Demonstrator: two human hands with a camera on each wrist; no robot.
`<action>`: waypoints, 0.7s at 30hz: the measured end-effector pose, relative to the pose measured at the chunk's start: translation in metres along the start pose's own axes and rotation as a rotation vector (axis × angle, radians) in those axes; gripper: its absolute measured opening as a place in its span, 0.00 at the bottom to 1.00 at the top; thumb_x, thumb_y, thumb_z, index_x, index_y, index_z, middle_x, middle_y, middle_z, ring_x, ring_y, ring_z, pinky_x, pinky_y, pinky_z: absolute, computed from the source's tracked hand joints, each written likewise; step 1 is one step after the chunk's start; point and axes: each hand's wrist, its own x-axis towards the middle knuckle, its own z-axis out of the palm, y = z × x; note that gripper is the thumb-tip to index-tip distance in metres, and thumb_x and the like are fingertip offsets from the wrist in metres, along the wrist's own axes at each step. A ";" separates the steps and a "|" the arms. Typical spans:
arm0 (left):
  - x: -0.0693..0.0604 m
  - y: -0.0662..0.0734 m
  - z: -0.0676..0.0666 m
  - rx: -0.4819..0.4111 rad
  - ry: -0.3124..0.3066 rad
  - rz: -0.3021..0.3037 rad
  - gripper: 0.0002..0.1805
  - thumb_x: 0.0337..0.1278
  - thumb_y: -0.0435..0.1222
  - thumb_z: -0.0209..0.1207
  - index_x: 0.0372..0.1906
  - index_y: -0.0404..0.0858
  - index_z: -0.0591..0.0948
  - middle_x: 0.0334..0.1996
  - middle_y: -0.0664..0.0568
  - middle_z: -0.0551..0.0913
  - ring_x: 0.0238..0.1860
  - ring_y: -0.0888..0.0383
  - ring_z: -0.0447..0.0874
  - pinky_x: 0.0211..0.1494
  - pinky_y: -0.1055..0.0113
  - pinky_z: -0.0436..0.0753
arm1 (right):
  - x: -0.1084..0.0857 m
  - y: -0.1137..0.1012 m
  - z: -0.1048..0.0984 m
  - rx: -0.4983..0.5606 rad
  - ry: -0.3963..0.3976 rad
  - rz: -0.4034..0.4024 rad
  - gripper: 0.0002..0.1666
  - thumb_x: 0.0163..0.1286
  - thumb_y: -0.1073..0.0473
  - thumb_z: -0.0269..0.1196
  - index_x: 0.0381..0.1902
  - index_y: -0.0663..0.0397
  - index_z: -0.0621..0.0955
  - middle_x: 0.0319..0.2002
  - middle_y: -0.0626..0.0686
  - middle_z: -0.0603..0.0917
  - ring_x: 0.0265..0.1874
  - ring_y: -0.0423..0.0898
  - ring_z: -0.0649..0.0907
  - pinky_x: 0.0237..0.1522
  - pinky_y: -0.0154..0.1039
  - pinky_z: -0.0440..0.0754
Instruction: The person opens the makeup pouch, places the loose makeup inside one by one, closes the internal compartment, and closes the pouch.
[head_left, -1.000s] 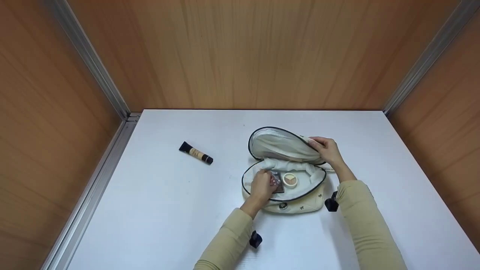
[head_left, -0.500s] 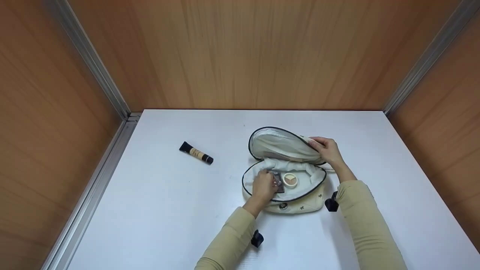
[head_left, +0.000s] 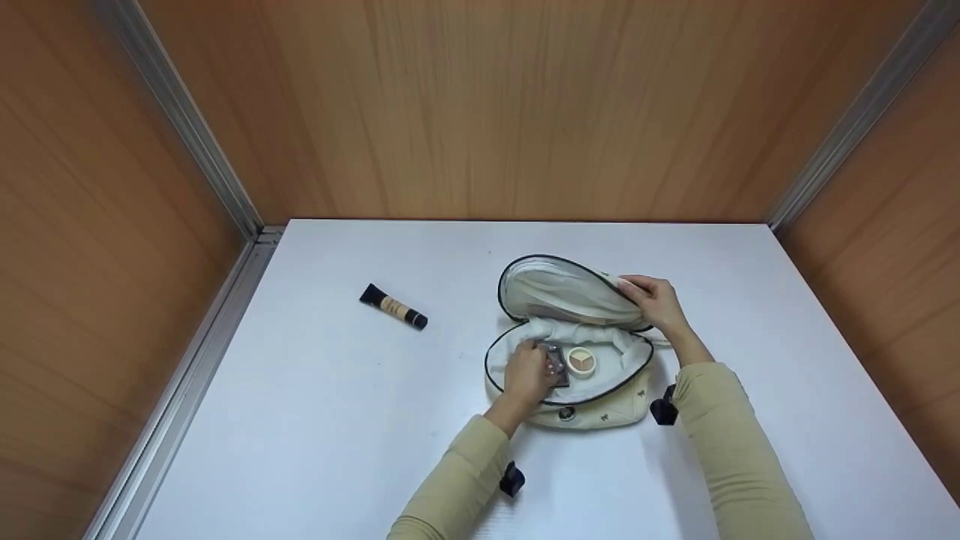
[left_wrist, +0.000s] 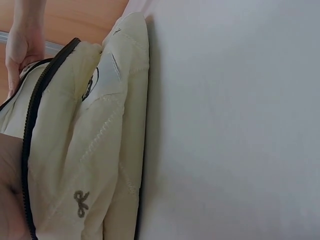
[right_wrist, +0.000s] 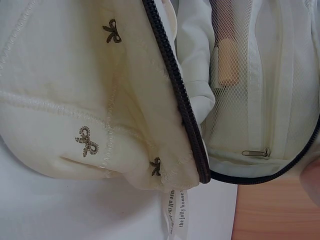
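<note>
A cream quilted cosmetic bag [head_left: 607,411] with black zipper edging lies unzipped, its lid [head_left: 566,289] raised. My right hand [head_left: 656,304] pinches the lid's right edge, thumb on the inner side. Inside the bag, my left hand [head_left: 527,373] has curled fingers on a small dark, shiny case [head_left: 557,367] with a clear cover; the fingers hide part of it. Just right of that case sits a round white pot [head_left: 581,361] with a three-part beige pan. In the left wrist view, the bag's quilted front [left_wrist: 100,145] hides most of the left hand.
A black and beige cosmetic tube [head_left: 394,306] lies apart on the white table [head_left: 300,420], left of the bag. Behind the lid's mesh pocket [right_wrist: 235,100] shows a peach-coloured item [right_wrist: 228,62]. Wood panels [head_left: 480,112] enclose the table's back and sides.
My left hand has shifted slightly right over the dark case, and its fingers cover more of the clear, reddish part. The right hand and the lid stay where they were.
</note>
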 end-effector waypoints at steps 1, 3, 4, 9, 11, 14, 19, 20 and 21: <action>0.000 0.000 0.000 -0.001 0.002 0.002 0.13 0.35 0.39 0.68 0.26 0.37 0.78 0.35 0.46 0.77 0.35 0.53 0.75 0.38 0.63 0.75 | 0.002 0.004 0.000 0.006 0.000 0.001 0.17 0.64 0.63 0.55 0.45 0.73 0.76 0.43 0.68 0.78 0.41 0.48 0.78 0.40 0.25 0.71; 0.000 -0.001 -0.002 -0.003 0.005 0.008 0.12 0.37 0.40 0.66 0.27 0.36 0.78 0.34 0.46 0.77 0.34 0.53 0.75 0.37 0.63 0.75 | 0.005 0.013 -0.001 0.000 -0.002 0.000 0.18 0.64 0.61 0.56 0.46 0.72 0.76 0.43 0.66 0.78 0.39 0.42 0.78 0.40 0.26 0.71; 0.000 -0.002 -0.002 -0.007 0.008 0.013 0.12 0.39 0.39 0.65 0.28 0.36 0.79 0.33 0.47 0.76 0.33 0.53 0.75 0.37 0.63 0.75 | 0.007 0.017 -0.001 -0.008 -0.003 -0.001 0.19 0.63 0.59 0.56 0.46 0.71 0.76 0.43 0.65 0.78 0.39 0.40 0.78 0.40 0.26 0.71; 0.000 -0.005 -0.006 -0.037 0.014 0.040 0.10 0.44 0.38 0.61 0.29 0.35 0.79 0.29 0.49 0.75 0.31 0.54 0.74 0.34 0.63 0.75 | 0.008 0.025 -0.001 -0.036 0.008 -0.014 0.21 0.63 0.55 0.57 0.46 0.68 0.77 0.43 0.63 0.79 0.38 0.38 0.78 0.42 0.29 0.72; 0.000 -0.006 -0.008 -0.043 0.006 0.040 0.11 0.46 0.39 0.61 0.32 0.35 0.80 0.31 0.48 0.75 0.33 0.53 0.75 0.36 0.63 0.75 | 0.008 0.025 -0.001 -0.027 0.011 -0.010 0.21 0.63 0.55 0.57 0.46 0.67 0.78 0.43 0.63 0.79 0.37 0.37 0.78 0.41 0.28 0.72; 0.001 -0.009 -0.012 -0.054 -0.011 0.028 0.15 0.49 0.40 0.60 0.39 0.34 0.79 0.35 0.47 0.75 0.36 0.53 0.75 0.39 0.62 0.75 | 0.008 0.024 0.000 -0.014 0.011 -0.005 0.20 0.63 0.56 0.57 0.45 0.68 0.78 0.43 0.63 0.79 0.36 0.35 0.77 0.40 0.26 0.72; 0.001 -0.015 -0.019 -0.066 0.000 0.027 0.17 0.49 0.40 0.61 0.43 0.34 0.79 0.38 0.47 0.75 0.39 0.54 0.75 0.43 0.62 0.75 | 0.009 0.025 0.000 -0.002 0.005 -0.009 0.20 0.63 0.57 0.57 0.45 0.69 0.78 0.43 0.64 0.79 0.35 0.33 0.77 0.39 0.25 0.72; 0.002 -0.017 -0.021 -0.060 0.009 0.030 0.17 0.49 0.40 0.61 0.43 0.34 0.79 0.38 0.47 0.76 0.40 0.54 0.75 0.43 0.63 0.75 | 0.009 0.025 0.000 -0.003 0.001 -0.007 0.20 0.63 0.57 0.57 0.45 0.69 0.78 0.43 0.64 0.79 0.35 0.33 0.77 0.39 0.25 0.72; 0.002 -0.018 -0.022 -0.056 0.016 0.032 0.17 0.48 0.40 0.62 0.43 0.35 0.79 0.38 0.47 0.76 0.40 0.54 0.75 0.43 0.63 0.75 | 0.009 0.025 0.000 -0.006 0.000 -0.005 0.20 0.63 0.56 0.57 0.45 0.69 0.78 0.43 0.64 0.79 0.36 0.33 0.77 0.39 0.25 0.72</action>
